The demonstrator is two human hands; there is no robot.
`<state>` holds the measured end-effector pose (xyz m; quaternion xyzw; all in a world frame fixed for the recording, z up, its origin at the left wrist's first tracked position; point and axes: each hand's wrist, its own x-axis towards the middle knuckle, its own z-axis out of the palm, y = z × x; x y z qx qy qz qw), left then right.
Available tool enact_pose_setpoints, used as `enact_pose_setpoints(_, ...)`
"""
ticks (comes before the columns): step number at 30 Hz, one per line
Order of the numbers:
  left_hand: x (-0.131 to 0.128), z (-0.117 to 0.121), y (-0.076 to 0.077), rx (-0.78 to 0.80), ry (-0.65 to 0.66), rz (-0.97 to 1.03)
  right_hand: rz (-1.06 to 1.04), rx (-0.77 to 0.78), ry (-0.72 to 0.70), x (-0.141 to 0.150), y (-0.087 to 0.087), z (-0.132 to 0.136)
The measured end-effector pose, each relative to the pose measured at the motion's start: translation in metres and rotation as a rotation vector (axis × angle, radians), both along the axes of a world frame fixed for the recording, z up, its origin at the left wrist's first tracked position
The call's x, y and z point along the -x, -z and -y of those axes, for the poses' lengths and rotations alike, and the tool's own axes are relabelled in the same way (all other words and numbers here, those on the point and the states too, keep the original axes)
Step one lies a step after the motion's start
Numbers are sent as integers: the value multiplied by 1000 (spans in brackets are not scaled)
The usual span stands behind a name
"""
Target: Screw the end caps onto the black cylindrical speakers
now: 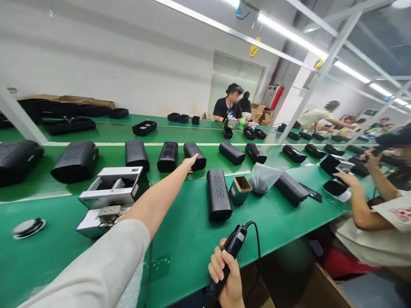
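Observation:
My left arm stretches across the bench, and my left hand [189,164] grips the near end of a black speaker housing [192,152] on the green conveyor belt; some of the fingers are hidden behind it. Low in the view my right hand [225,269] is wrapped around a black electric screwdriver [236,241] with a cable at its upper end. Between the hands, another speaker housing [219,194] with a slotted pattern lies on the green bench [183,231]. Beside it stands a small square tin [240,191], with a clear plastic bag [263,177] to its right.
A silver-and-black machine [112,192] stands left of my arm, near a flat round part [28,228]. Several more housings line the belt [105,156]. At right, a co-worker's arm [362,209] reaches over the bench beside another housing [291,187].

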<state>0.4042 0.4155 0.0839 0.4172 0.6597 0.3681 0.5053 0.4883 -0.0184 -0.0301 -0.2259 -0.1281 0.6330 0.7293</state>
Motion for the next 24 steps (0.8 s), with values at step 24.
enact_pose_setpoints(24,110,219,14,89,173,221,-39,-186,20,-6,19,-10)
